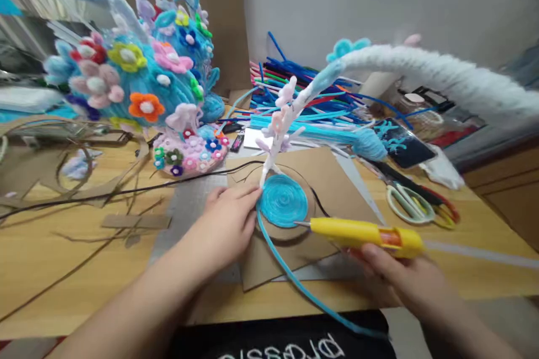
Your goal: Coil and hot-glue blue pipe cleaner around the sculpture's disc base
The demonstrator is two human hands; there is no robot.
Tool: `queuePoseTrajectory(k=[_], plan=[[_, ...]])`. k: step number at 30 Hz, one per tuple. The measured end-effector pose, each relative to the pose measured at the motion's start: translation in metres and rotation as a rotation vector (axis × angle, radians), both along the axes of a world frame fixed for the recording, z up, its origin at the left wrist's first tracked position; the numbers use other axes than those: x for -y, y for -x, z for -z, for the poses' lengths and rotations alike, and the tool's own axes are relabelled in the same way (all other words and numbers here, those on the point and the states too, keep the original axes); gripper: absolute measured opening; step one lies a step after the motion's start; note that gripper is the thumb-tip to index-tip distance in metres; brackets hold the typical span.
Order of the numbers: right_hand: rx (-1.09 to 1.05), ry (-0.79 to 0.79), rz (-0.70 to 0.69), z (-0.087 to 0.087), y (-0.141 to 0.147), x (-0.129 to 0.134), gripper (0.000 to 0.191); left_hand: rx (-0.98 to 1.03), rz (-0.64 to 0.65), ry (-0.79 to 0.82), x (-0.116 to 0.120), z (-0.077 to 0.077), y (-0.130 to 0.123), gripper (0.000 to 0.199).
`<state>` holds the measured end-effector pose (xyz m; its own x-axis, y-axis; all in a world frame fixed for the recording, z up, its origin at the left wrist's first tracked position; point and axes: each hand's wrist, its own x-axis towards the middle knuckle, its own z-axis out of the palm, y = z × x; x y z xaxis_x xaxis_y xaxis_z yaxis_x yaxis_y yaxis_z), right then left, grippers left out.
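Note:
My left hand (231, 216) rests at the left edge of a flat blue coil (284, 202), its fingertips pinching the light-blue pipe cleaner (290, 275) that winds around it. The strand's loose end trails toward my lap. A round cardboard base (269, 229) lies beneath the coil. My right hand (400, 275) grips a yellow glue gun (349, 230), its metal tip at the coil's lower right edge. A clear glue stick (475, 252) sticks out of the gun's back. Behind the coil rises a white wrapped stem (404, 64), arching right and bearing small fuzzy flowers.
A cardboard sheet (337, 179) lies under the work. Flower-covered blue shapes (147, 95) stand at the left. Bundles of pipe cleaners (295, 95) lie at the back. Scissors (408, 202) and a phone (404, 143) lie at the right. A black cable (168, 184) crosses the table.

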<state>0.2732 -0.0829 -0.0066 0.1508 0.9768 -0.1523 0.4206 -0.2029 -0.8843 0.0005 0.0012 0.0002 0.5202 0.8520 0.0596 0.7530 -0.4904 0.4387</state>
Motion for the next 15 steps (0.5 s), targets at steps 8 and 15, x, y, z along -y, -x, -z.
queuePoseTrajectory(k=[8,15], plan=[[-0.676,0.148,0.144,0.003,-0.044,-0.064,0.035,0.016,-0.004,-0.025,-0.001,0.007,0.003,0.041],[0.141,0.087,0.003,0.007,-0.061,-0.086,0.047,0.058,0.009,-0.026,-0.005,0.008,0.006,0.041]])
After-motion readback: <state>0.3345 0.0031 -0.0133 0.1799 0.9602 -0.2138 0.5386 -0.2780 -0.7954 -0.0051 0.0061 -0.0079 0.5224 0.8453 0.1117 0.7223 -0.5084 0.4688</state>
